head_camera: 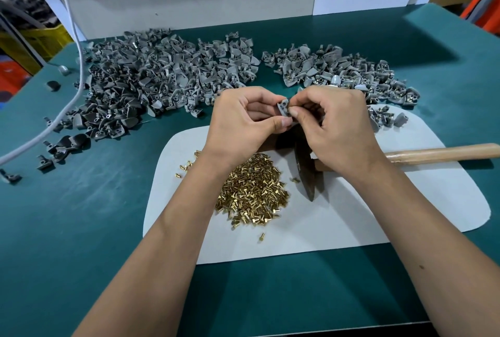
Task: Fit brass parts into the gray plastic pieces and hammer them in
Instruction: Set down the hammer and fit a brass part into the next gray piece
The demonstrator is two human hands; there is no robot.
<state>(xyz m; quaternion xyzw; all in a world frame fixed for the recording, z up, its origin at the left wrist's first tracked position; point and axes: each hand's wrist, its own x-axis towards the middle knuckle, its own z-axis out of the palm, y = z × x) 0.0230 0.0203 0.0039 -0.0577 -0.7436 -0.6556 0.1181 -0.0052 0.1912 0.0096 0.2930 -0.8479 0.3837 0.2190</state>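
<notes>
Gray plastic piece (283, 107) pinched between both hands, left hand (243, 123), right hand (334, 125), above brass parts (253, 188)

- You worked at a small-parts assembly station in a workshop or factory.
- Your table (81, 228) wore a green mat, with gray plastic pieces (162, 74) heaped in bulk.
- Loose brass parts (254, 188) lay piled on a white sheet (351, 223) beside a wooden-handled hammer (438, 153).
- Yellow crates (46, 39) stood behind you.
</notes>
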